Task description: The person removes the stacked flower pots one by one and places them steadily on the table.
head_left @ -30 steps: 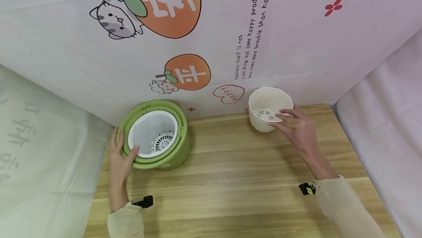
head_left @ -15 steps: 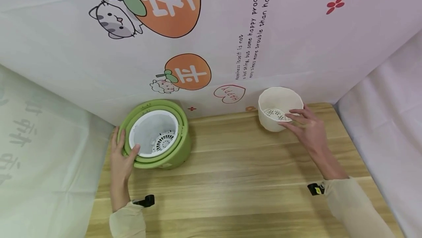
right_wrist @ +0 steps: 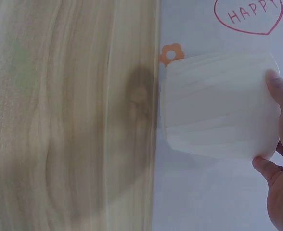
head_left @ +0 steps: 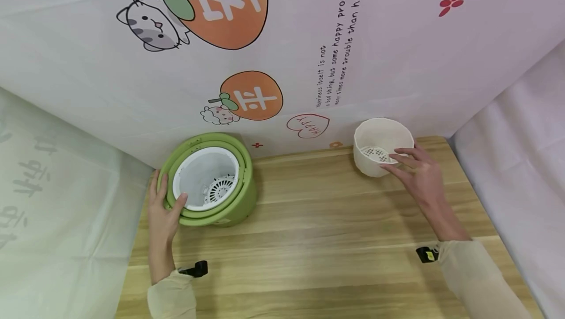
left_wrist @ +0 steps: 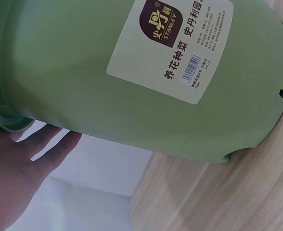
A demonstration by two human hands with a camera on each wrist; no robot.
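Observation:
At the left of the head view, green flowerpots stand nested on the table, with a white pot liner with a slotted bottom inside. My left hand grips their near-left rim, thumb over the inside edge and fingers along the outside. A paper label shows on the green wall in the left wrist view. On the right, my right hand pinches the rim of a white flowerpot, which has small holes in its bottom. Its smooth outer wall faces the right wrist camera.
The wood-grain table ends at a printed cloth wall close behind both sets of pots. More cloth hangs at the left and right sides. A black wrist camera sits at the left cuff, another at the right.
My right hand has carried the white flowerpot to the right along the back of the table, more slowly in the last half second. The left hand and green flowerpots stay put.

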